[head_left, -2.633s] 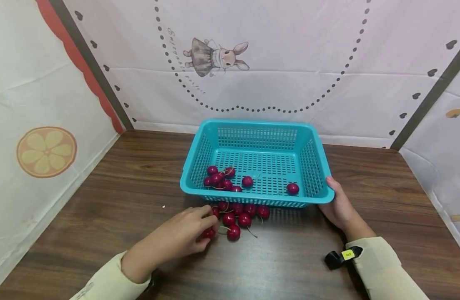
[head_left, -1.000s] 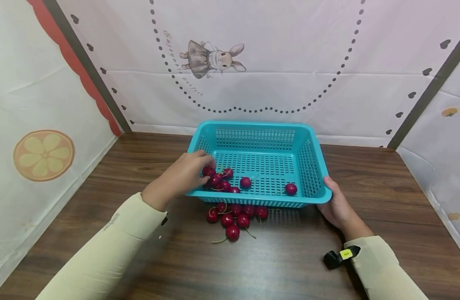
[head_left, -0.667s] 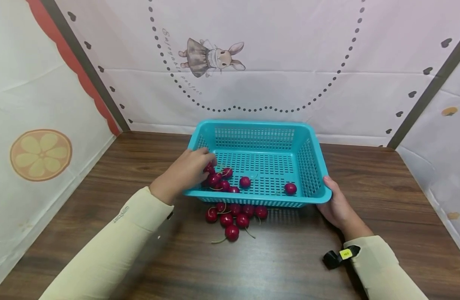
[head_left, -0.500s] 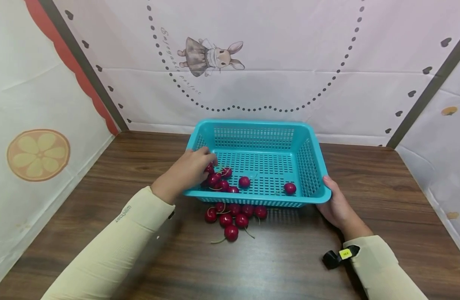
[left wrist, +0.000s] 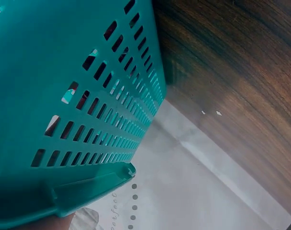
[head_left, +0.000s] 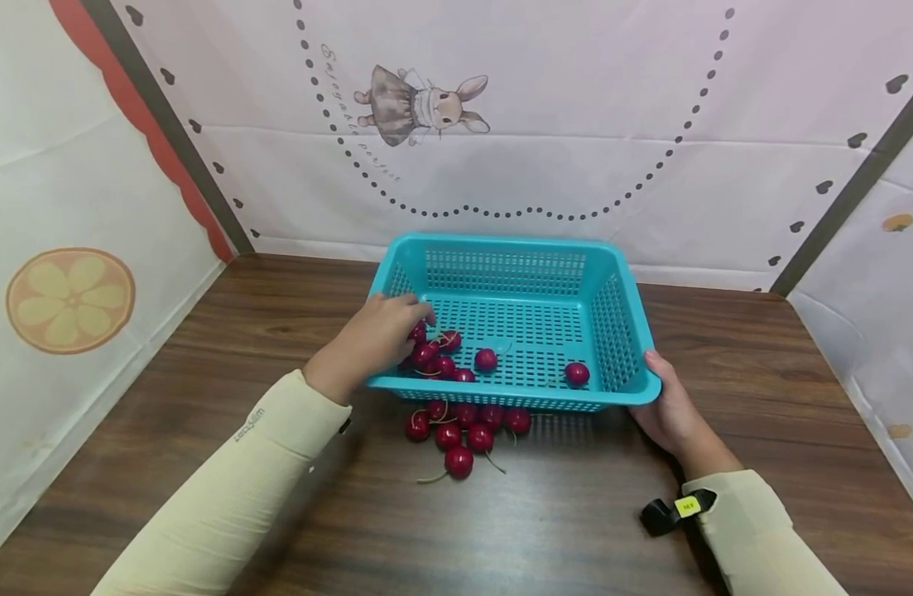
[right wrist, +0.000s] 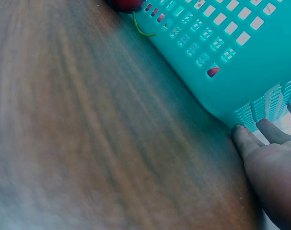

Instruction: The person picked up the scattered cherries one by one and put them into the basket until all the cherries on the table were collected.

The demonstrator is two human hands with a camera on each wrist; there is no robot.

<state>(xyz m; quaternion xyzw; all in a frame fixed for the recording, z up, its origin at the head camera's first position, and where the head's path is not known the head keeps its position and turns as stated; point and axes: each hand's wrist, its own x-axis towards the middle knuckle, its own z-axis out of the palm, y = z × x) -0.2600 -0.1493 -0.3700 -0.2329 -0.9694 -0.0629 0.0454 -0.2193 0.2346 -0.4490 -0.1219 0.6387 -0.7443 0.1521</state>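
Note:
My left hand (head_left: 377, 333) reaches over the left rim of a blue plastic basket (head_left: 508, 242). A dark red cherry (head_left: 417, 332) sits between its thumb and curled fingers, just above other cherries (head_left: 426, 354) heaped in the basket's near left corner. In the left wrist view the perforated wall of the basket (left wrist: 20, 105) hides nearly all of that hand. At the right front corner my right hand (head_left: 672, 407) holds the basket, thumb on the rim. The right wrist view shows the fingers of this right hand (right wrist: 274, 153) against the outer wall.
Several cherries with green stems (head_left: 458, 462) lie on the wooden table (head_left: 560, 513) right in front of the basket. A lone cherry (head_left: 577, 374) rests inside it toward the right. Printed white cloth (head_left: 560, 108) rises behind and at both sides.
My left hand has carried a cherry from the pile on the table up into the basket's left side, where it has since hardly moved. My right hand keeps its hold on the corner.

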